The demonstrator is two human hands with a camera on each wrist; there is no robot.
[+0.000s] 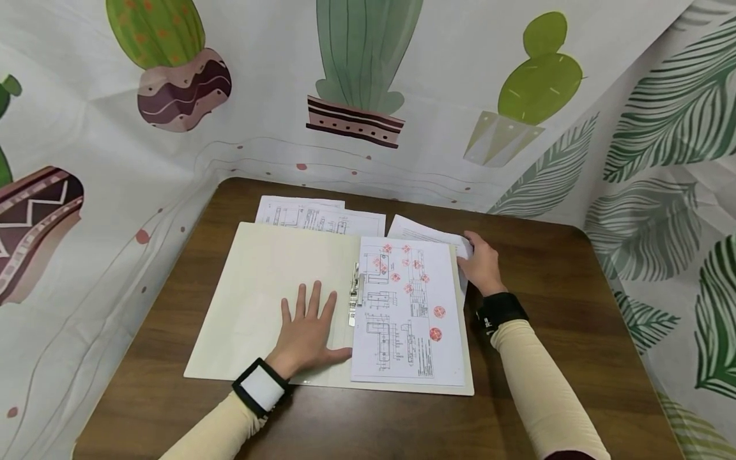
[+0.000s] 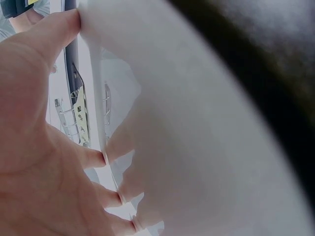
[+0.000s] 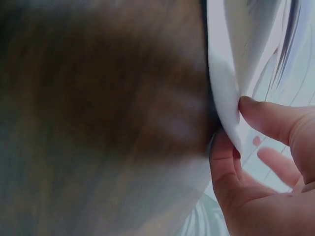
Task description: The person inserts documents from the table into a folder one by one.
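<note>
A cream folder [image 1: 230, 319] lies spread on the table, its metal clip [image 1: 355, 300] along the spine. On its right half are sheets with technical drawings and red stamps [image 1: 368, 374]. My left hand [image 1: 303, 335] rests on the bare left cover with fingers spread, the thumb reaching to the edge of the sheets. Fingers and glossy cover [image 2: 206, 123] meet in the left wrist view. At the folder's upper right, my right hand [image 1: 484, 265] pinches the corner of white paper [image 1: 416, 229] that sticks out from beneath the folder. Thumb and fingers squeeze this paper [image 3: 224, 83] in the right wrist view.
More drawing sheets [image 1: 362, 220] stick out behind the folder's top edge. The brown wooden table [image 1: 540, 255] has rounded far corners. A white cloth [image 1: 259, 115] with printed cacti and leaves hangs behind and around the table.
</note>
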